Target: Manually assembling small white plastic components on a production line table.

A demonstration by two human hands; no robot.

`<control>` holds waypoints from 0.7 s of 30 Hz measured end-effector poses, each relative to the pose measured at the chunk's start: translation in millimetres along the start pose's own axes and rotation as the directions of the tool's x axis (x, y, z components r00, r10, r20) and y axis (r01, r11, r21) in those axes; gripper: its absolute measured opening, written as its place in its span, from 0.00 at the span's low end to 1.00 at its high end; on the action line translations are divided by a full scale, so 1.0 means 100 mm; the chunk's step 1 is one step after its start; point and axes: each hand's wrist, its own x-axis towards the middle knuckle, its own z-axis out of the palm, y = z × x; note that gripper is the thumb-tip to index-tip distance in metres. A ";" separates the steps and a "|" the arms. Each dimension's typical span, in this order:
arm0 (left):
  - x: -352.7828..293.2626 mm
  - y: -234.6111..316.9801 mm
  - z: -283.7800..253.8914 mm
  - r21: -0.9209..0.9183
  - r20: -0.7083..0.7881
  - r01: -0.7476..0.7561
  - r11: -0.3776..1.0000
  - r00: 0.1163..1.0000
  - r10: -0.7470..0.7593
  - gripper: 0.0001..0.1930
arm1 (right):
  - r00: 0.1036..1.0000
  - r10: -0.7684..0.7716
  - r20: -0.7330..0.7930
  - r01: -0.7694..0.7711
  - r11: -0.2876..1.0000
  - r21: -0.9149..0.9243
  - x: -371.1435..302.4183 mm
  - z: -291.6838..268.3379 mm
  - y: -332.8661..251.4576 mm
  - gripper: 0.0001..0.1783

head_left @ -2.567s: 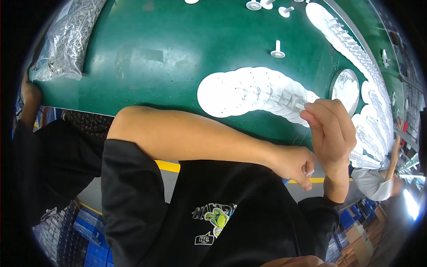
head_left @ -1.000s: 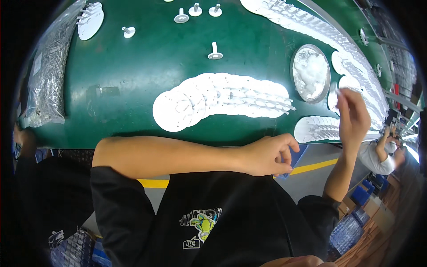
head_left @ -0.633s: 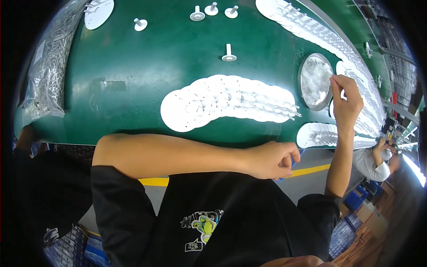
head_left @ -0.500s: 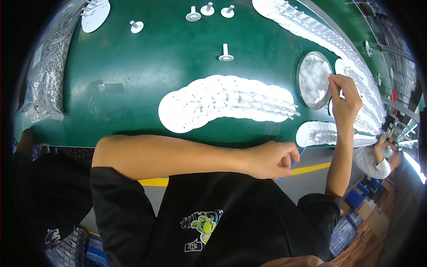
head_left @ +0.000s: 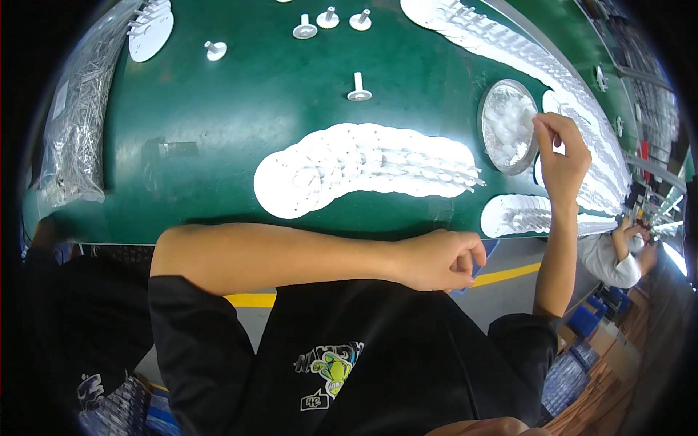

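Observation:
My right hand is over the right rim of a round metal dish that holds a white, fluffy or flaky mass. Its thumb and forefinger are pinched together beside the white mass. Anything between those fingertips is too small to make out. My left forearm lies along the table's near edge. The left hand is just off that edge, fingers curled in, and their inner side is hidden. Beyond it, a curved row of overlapping white discs with thin pins rests on the table.
Small white flanged shafts stand farther off. More pinned white discs line the right edge and near right corner. A clear bag of metal pins sits at left. Other people are at far right and left.
The view has shifted slightly, so the things on the table appear a little farther left. My right hand stays pinched at the dish, with its fingertips slightly moved. My left hand keeps its curled pose.

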 end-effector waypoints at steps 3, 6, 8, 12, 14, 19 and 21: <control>0.01 0.01 0.02 -0.018 0.015 0.024 1.000 1.000 -0.023 0.16 | 0.985 0.153 -0.080 -0.143 0.982 0.126 -0.06 -0.03 0.06 0.05; -0.01 0.01 0.01 -0.060 -0.022 0.009 0.998 1.000 -0.010 0.16 | 0.958 0.283 -0.057 -0.263 0.937 0.230 -0.14 -0.10 0.09 0.05; -0.02 0.00 0.02 -0.055 -0.051 0.002 0.999 0.999 -0.005 0.15 | 0.934 0.357 -0.016 -0.336 0.893 0.300 -0.21 -0.15 0.09 0.06; -0.02 0.01 0.02 -0.055 -0.045 -0.012 0.998 0.999 0.009 0.14 | 0.872 0.482 0.078 -0.474 0.798 0.373 -0.43 -0.27 0.13 0.06; -0.01 0.01 0.02 -0.032 -0.036 -0.029 0.999 0.999 0.028 0.14 | 0.846 0.506 0.167 -0.529 0.756 0.386 -0.55 -0.30 0.20 0.05; -0.01 0.02 0.02 -0.037 -0.037 0.007 0.999 0.999 -0.008 0.14 | 0.896 0.369 0.249 -0.396 0.915 0.071 -0.60 -0.31 0.13 0.07; -0.01 0.01 0.02 -0.034 -0.039 0.011 0.999 0.999 -0.012 0.14 | 0.964 0.161 0.210 -0.171 0.985 0.032 -0.56 -0.28 0.07 0.08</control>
